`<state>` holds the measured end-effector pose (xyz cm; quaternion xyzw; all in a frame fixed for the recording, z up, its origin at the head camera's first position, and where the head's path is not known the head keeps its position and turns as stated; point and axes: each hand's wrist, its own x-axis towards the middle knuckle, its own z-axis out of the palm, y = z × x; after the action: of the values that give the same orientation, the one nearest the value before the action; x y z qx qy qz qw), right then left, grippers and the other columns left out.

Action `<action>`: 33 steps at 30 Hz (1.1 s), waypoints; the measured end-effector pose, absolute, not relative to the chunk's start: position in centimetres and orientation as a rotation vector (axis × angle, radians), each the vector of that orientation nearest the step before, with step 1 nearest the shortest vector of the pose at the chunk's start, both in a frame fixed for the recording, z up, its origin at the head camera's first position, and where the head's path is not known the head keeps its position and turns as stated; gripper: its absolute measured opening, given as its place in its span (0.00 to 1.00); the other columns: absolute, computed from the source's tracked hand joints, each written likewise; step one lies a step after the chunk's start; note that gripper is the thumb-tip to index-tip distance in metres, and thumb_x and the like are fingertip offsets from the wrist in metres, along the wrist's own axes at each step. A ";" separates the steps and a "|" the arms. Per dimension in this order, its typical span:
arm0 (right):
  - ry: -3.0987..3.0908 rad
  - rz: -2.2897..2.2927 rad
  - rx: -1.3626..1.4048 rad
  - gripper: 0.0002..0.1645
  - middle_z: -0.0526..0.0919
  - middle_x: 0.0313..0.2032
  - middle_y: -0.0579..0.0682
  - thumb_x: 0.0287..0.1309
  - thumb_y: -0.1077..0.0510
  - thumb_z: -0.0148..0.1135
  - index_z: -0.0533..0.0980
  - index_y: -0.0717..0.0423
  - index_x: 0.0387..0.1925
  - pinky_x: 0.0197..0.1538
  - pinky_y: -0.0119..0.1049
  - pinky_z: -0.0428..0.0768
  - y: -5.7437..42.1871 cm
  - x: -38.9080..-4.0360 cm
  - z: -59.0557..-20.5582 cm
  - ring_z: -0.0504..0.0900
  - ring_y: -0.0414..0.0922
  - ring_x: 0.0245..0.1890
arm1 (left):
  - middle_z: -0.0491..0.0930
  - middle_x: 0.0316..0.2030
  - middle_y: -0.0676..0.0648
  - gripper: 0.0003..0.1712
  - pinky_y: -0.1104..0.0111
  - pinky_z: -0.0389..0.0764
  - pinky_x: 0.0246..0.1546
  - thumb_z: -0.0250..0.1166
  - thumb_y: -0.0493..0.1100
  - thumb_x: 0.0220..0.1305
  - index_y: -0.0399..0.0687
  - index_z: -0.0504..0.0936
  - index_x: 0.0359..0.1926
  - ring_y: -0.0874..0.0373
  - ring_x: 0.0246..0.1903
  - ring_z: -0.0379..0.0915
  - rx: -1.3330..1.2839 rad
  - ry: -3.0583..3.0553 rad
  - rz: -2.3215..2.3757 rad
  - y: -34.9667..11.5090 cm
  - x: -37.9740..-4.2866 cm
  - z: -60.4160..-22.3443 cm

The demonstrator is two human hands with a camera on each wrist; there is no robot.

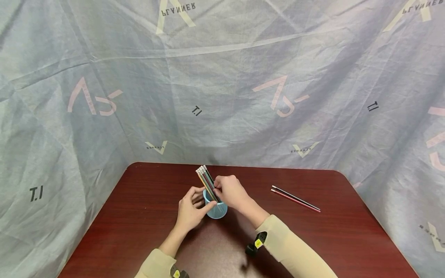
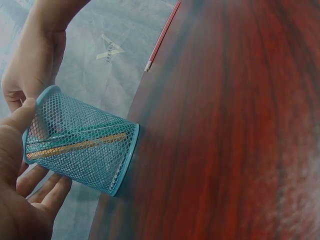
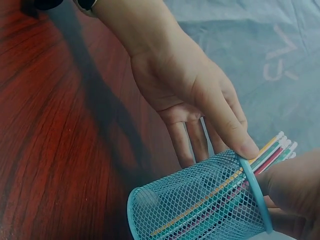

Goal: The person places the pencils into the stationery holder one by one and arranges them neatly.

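A light-blue mesh pencil cup [image 1: 217, 211] stands upright on the table, with several pencils [image 1: 205, 178] leaning left in it, their white eraser ends up. My left hand [image 1: 190, 210] holds the cup by its rim from the left, thumb on the near side and fingers behind. At the rim's right side, my right hand [image 1: 232, 192] has its fingers curled at a dark pencil among the bunch; its fingertips are partly hidden. Through the mesh in the left wrist view, a yellow pencil [image 2: 80, 146] shows slanting inside the cup [image 2: 107, 172].
Right of the cup, a black pencil [image 1: 295, 197] and a red pencil [image 1: 291, 198] lie close together on the dark red wooden table [image 1: 146, 216]. A grey printed cloth [image 1: 222, 127] hangs behind the table and along its sides.
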<state>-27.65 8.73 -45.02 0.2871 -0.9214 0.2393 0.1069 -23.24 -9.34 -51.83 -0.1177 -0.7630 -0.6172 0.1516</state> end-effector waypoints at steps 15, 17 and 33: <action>-2.725 0.729 0.809 0.04 0.91 0.38 0.55 0.67 0.64 0.71 0.84 0.60 0.41 0.40 0.39 0.92 8.4 -27.4 -44.8 0.91 0.47 0.38 | 0.89 0.56 0.41 0.31 0.49 0.89 0.55 0.84 0.44 0.56 0.44 0.82 0.58 0.41 0.57 0.87 -0.326 -2.205 -1.761 -9.4 -23.1 -51.7; -2.720 0.740 0.820 0.04 0.91 0.37 0.55 0.67 0.64 0.70 0.84 0.61 0.42 0.39 0.39 0.92 8.5 -27.3 -44.7 0.91 0.47 0.37 | 0.89 0.56 0.42 0.31 0.48 0.89 0.56 0.84 0.43 0.56 0.45 0.82 0.58 0.41 0.57 0.87 -0.325 -2.203 -1.765 -9.5 -23.1 -51.7; -2.519 0.772 0.796 0.05 0.88 0.32 0.49 0.60 0.66 0.73 0.85 0.58 0.39 0.37 0.32 0.89 12.9 -28.0 -41.5 0.88 0.41 0.32 | 0.90 0.53 0.40 0.32 0.50 0.90 0.55 0.86 0.43 0.53 0.43 0.82 0.57 0.40 0.56 0.88 -0.312 -2.186 -1.809 -9.5 -23.2 -51.6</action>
<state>-27.97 12.86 -41.55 0.2837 -0.8979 0.2751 0.1937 -23.18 -9.47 -51.63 -0.1083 -0.7579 -0.6271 0.1432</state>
